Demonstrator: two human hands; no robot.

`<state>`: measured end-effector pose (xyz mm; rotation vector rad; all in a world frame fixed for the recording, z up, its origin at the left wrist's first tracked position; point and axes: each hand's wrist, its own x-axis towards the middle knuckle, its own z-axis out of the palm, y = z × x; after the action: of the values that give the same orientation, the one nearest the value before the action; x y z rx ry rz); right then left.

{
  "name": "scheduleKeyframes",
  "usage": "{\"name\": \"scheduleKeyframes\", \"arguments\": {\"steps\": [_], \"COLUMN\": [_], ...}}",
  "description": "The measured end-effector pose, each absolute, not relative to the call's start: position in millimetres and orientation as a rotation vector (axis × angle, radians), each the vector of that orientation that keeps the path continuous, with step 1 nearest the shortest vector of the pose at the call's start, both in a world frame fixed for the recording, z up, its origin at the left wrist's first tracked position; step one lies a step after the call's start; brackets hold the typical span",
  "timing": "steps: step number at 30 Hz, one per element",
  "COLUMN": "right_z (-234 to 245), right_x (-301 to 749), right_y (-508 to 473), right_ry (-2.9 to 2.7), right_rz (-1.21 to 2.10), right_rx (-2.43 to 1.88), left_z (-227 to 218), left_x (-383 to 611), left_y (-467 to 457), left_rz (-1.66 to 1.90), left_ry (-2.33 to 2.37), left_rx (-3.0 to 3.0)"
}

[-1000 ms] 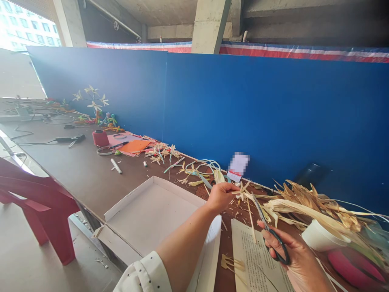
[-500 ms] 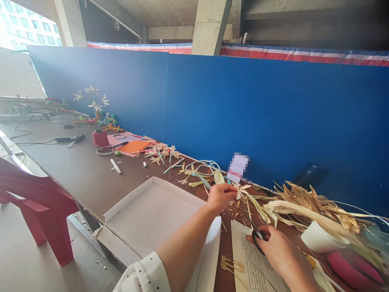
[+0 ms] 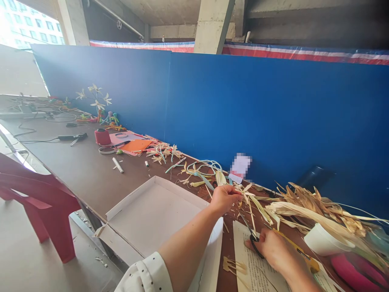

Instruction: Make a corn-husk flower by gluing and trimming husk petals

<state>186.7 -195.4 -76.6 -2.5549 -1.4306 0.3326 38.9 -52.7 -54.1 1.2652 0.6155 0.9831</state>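
My left hand [image 3: 225, 198] reaches over the far side of the table, its fingers pinched on a pale corn husk flower [image 3: 247, 192] with pointed petals. Closer to me on the right, my right hand [image 3: 275, 249] is closed around scissors [image 3: 255, 244] with black handles, the blades pointing up and left below the flower. Under the scissors lies a printed sheet [image 3: 247, 265]. Partly behind my right hand is a yellow utility knife [image 3: 310, 261]. Loose green-cream husk strips [image 3: 261, 209] lie just right of the flower.
A shallow white box [image 3: 152, 211] fills the middle front. Dried husks [image 3: 322, 207], a white cup [image 3: 328, 239] and a pink round object [image 3: 352, 267] crowd the right. A blue panel [image 3: 258, 109] stands behind the table; a red chair [image 3: 45, 211] is at left.
The view has shifted slightly. My right hand and the scissors have moved a little down and left relative to the table, and more of the yellow knife shows. The left hand still grips the flower.
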Motion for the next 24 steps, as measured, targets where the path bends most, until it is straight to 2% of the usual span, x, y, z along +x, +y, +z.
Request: {"name": "scheduleKeyframes", "arguments": {"steps": [7, 18, 24], "right_z": [-74.5, -40.4, -39.2], "right_x": [185.2, 151.6, 147.8], "right_y": [-195.6, -195.3, -202.8], "right_ry": [-1.286, -0.772, -0.743], "right_rz": [0.457, 0.700, 0.768], "right_rx": [-2.402, -1.589, -1.487], "left_z": [-55.2, -48.2, -49.2], "left_x": [37.2, 34.7, 33.9], "left_y": [-52.0, -56.8, -56.6], "left_rz": [0.973, 0.955, 0.993], "left_ry": [0.632, 0.661, 0.616], "left_rx": [1.313, 1.314, 1.332]}}
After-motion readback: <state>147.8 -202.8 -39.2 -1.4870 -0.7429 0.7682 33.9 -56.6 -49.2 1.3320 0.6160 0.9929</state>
